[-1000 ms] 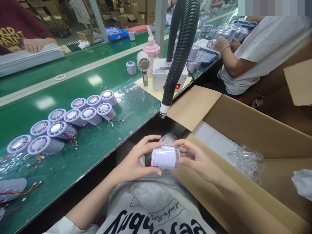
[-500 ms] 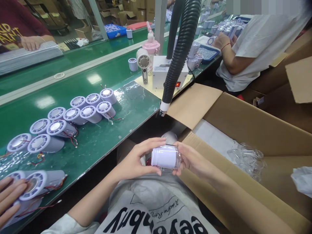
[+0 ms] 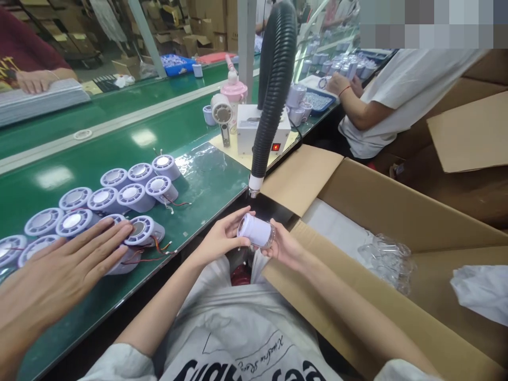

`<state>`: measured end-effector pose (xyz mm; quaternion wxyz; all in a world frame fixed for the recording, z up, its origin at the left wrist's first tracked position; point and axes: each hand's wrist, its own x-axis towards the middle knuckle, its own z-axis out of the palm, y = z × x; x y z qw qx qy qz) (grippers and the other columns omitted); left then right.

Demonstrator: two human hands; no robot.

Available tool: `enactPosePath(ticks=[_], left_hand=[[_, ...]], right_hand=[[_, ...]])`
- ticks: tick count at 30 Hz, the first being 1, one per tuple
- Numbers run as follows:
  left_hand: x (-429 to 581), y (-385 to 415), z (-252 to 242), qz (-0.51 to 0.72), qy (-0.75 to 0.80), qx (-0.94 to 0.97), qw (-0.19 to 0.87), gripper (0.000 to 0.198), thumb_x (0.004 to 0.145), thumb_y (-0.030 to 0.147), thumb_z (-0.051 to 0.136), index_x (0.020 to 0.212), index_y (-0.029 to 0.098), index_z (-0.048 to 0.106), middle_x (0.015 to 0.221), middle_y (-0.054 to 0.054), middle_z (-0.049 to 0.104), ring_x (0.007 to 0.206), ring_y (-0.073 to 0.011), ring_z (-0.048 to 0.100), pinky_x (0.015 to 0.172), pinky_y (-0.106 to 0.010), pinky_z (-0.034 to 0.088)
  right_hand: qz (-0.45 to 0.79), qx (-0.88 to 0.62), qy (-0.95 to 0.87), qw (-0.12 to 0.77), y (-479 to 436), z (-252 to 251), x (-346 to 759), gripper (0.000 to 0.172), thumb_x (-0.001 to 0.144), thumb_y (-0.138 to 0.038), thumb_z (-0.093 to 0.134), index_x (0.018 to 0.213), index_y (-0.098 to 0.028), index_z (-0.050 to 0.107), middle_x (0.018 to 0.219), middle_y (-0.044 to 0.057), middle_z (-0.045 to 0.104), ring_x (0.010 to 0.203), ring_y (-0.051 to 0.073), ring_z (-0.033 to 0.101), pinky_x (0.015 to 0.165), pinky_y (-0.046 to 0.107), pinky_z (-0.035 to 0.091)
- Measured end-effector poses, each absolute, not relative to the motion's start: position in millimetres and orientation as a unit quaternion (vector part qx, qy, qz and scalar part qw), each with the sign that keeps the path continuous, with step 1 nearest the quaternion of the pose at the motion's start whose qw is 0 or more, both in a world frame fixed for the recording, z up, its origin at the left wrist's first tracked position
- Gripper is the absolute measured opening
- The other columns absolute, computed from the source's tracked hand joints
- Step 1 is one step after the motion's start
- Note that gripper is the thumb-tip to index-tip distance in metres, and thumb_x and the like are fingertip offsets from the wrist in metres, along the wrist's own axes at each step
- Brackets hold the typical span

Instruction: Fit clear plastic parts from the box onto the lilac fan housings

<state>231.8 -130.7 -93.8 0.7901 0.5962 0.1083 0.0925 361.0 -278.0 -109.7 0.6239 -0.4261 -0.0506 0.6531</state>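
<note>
A lavender cylindrical housing [image 3: 254, 229] in a clear sleeve [image 3: 271, 237] is held above the lap [image 3: 210, 283], near a hose nozzle [image 3: 256, 184]. One end is pinched between thumb and fingers of the left hand [image 3: 222, 235]; the other is gripped by curled fingers of the right hand [image 3: 284, 247] (partly hidden). On the workbench [image 3: 214, 172], similar housings [image 3: 133, 196] are partly covered by a co-worker's hand [image 3: 67, 270].

Co-worker's hand [image 3: 73, 270] hides pt. of fan units [image 3: 145, 230]; shirt print [image 3: 194, 370] cut @ btm; R hand [image 3: 286, 247] partly behind cylinder [image 3: 257, 231].
</note>
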Motion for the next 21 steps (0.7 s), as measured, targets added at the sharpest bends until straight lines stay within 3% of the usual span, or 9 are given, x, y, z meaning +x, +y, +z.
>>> enactPosePath(ticks=[4, 10, 21], left_hand=[[263.5, -113.7, -92.4, 0.109, 0.109, 0.617, 0.771, 0.083, 0.060, 0.027, 0.086, 0.135, 0.014, 0.052, 0.141, -0.019, 0.051, 0.128, -0.0327, 0.051, 0.106, -0.043, 0.042], [277.4, -99.5, -89.2, 0.101, 0.135, 0.657, 0.735, 0.078, 0.062, 0.029, 0.084, 0.132, 0.012, 0.053, 0.138, -0.017, 0.055, 0.126, -0.0336, 0.052, 0.109, -0.047, 0.038], [262.6, -95.5, -93.2, 0.101, 0.144, 0.665, 0.726, 0.071, 0.059, 0.027, 0.085, 0.123, 0.016, 0.057, 0.132, -0.015, 0.059, 0.120, -0.0289, 0.057, 0.104, -0.042, 0.044]], right_hand=[[0.620, -0.413, -0.037, 0.667, -249.2, -131.4, 379.9, 0.052, 0.102, -0.041, 0.017, 0.100, -0.012, 0.060, 0.064, 0.008, 0.068, 0.050, 0.013, 0.062, 0.040, 0.016, 0.045], [0.612, -0.382, -0.035, 0.692, -227.6, -141.4, 388.2, 0.054, 0.102, -0.042, 0.016, 0.095, -0.012, 0.060, 0.062, 0.007, 0.065, 0.046, 0.012, 0.058, 0.034, 0.015, 0.038], [0.633, -0.383, -0.061, 0.670, -229.7, -145.0, 386.1, 0.051, 0.101, -0.046, 0.024, 0.101, -0.012, 0.062, 0.066, 0.008, 0.067, 0.051, 0.014, 0.062, 0.042, 0.018, 0.047]])
